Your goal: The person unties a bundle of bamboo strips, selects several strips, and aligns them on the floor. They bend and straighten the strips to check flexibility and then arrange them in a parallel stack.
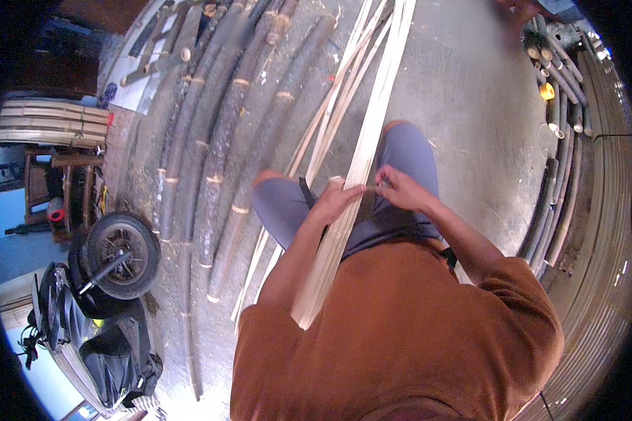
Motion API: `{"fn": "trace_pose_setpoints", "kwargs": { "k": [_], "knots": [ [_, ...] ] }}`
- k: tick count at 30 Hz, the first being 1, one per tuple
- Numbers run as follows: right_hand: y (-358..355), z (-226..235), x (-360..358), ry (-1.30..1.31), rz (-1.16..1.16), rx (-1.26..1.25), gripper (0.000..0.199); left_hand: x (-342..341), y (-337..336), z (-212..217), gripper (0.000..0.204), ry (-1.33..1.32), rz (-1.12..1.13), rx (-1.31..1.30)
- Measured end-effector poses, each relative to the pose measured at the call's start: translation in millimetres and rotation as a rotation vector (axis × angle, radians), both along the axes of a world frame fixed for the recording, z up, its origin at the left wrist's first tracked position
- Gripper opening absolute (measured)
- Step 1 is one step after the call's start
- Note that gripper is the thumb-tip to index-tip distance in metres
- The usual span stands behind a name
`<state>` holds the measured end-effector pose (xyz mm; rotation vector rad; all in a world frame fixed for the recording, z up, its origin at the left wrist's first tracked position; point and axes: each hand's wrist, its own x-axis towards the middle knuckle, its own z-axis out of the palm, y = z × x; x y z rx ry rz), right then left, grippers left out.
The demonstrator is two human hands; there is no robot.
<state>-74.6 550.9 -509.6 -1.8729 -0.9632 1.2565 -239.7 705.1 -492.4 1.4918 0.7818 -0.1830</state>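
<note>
A long bundle of pale split bamboo strips point(367, 151) slants across my lap, from the far floor down to beside my left upper arm. My left hand point(336, 201) is closed around the bundle above my thighs. Just right of it, my right hand point(400, 188) has its fingers curled in a pinch. Something thin and brownish spans the small gap between the two hands; its kind is too small to make out. More loose bamboo strips point(319, 144) lie on the floor left of the bundle, passing under my left leg.
Several dark bamboo poles point(242, 140) lie lengthwise on the concrete floor to my left. Beyond them are a wheel point(123, 256), black bags point(116, 358) and stacked bamboo slats point(49, 123). More cut poles point(558, 175) and a yellow roll point(546, 91) lie along the right wall.
</note>
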Motion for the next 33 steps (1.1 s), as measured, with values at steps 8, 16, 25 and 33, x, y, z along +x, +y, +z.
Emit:
{"fn": "trace_pose_setpoints", "kwargs": {
  "k": [8, 16, 25, 33],
  "knots": [
    [39, 45, -35, -0.452, 0.256, 0.172, 0.028, -6, -15, -62, 0.038, -0.339, -0.072, -0.165],
    [-19, 24, -50, 0.898, -0.707, -0.027, 0.028, -8, -6, -46, 0.035, -0.023, 0.044, -0.68],
    [-31, 67, -4, 1.171, -0.848, 0.172, 0.024, -2, -10, -56, 0.035, -0.042, 0.124, -0.874],
    [-16, 45, -55, -0.863, 0.109, 0.269, 0.037, 10, -16, -68, 0.024, -0.042, 0.186, -1.032]
  ]
}}
